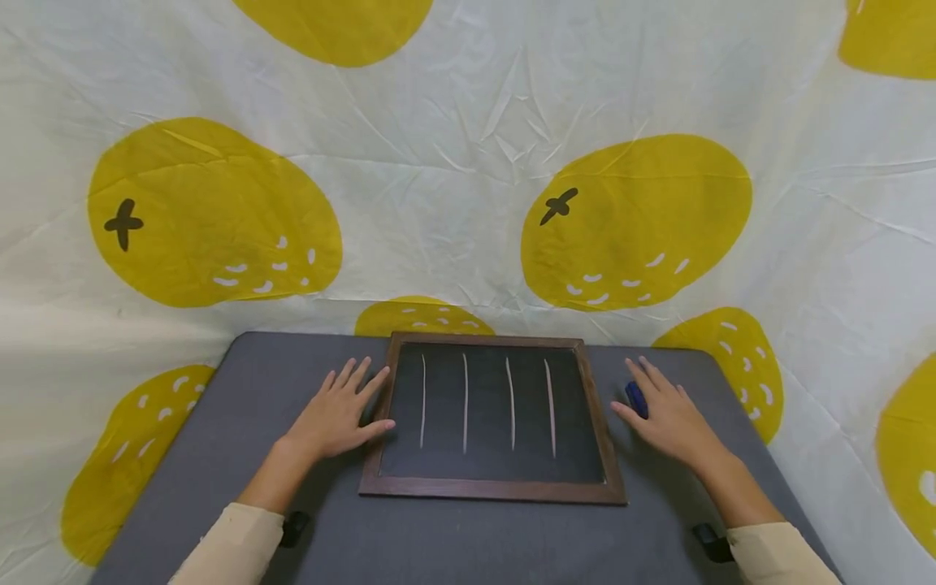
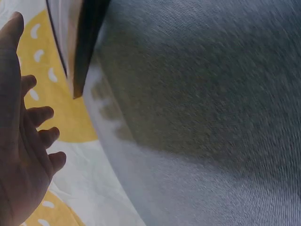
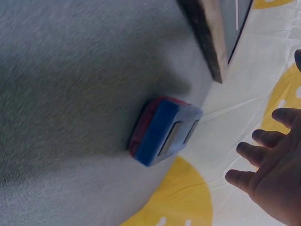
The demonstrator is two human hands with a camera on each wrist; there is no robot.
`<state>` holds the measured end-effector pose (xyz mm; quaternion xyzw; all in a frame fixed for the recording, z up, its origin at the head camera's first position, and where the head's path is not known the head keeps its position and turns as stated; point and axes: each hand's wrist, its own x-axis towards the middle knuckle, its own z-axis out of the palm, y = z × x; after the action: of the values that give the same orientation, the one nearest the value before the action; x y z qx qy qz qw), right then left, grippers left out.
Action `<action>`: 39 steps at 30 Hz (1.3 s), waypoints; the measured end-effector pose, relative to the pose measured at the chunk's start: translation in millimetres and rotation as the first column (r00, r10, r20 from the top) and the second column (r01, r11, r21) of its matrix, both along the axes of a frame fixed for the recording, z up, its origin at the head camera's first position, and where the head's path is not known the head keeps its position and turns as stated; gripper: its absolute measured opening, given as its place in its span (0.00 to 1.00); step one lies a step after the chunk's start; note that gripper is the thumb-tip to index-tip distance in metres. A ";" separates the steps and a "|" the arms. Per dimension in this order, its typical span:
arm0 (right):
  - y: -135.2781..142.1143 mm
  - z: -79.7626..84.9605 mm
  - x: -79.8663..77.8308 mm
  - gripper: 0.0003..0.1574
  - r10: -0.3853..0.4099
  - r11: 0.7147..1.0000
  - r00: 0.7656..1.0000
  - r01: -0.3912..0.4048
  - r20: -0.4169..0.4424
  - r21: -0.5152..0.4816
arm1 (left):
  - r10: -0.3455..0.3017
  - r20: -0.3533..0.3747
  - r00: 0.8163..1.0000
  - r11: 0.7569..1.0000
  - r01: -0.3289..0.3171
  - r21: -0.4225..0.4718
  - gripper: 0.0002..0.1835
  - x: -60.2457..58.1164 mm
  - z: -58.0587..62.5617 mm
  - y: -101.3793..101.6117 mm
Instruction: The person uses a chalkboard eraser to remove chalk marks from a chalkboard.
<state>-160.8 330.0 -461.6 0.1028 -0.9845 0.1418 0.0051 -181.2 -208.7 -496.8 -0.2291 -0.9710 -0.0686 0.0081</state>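
A small chalkboard (image 1: 488,414) in a brown wooden frame lies on the grey table, with several light vertical chalk lines drawn across it. My left hand (image 1: 338,414) hovers at the board's left edge, fingers spread and thumb overlapping the frame in the head view. In the left wrist view that hand (image 2: 23,136) holds nothing. To the right of the board is a blue eraser (image 3: 164,132) with a reddish underside, resting on the table. Above the eraser, my right hand (image 1: 669,418) is spread with straight fingers; the right wrist view shows this hand (image 3: 277,165) apart from it.
The grey table (image 1: 453,544) has rounded back corners. Behind it and at both sides hangs a white cloth (image 1: 439,203) printed with yellow fruit shapes. A dark wrist strap (image 1: 295,528) shows below the left sleeve, and another band (image 1: 712,543) below the right.
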 end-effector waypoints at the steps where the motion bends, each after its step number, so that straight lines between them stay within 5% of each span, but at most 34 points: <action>1: 2.0 -0.3 -0.7 0.56 -0.001 1.000 1.000 0.001 0.001 0.000 | -0.003 -0.001 1.000 1.000 0.003 0.003 0.51 -0.3 -0.6 -0.6; 12: 25.6 -10.5 -4.9 0.60 -0.053 0.999 0.999 0.053 -0.008 -0.008 | -0.027 0.016 1.000 0.999 0.027 0.019 0.50 -2.6 -10.7 -8.0; 30: 50.5 -42.3 -10.9 0.69 -0.199 0.976 0.973 0.207 0.117 -0.066 | -0.040 0.057 0.998 0.999 0.038 0.029 0.48 -1.4 -24.8 -18.5; 39: 53.4 -52.2 -8.9 0.61 -0.225 0.968 0.965 0.237 0.136 -0.079 | -0.018 0.102 0.995 0.999 0.015 0.035 0.46 -2.6 -33.0 -17.9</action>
<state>-169.7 383.4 -513.8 -0.0224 -0.9803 0.1930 -0.0355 -183.8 -226.6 -529.8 -0.2332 -0.9668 -0.0970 -0.0384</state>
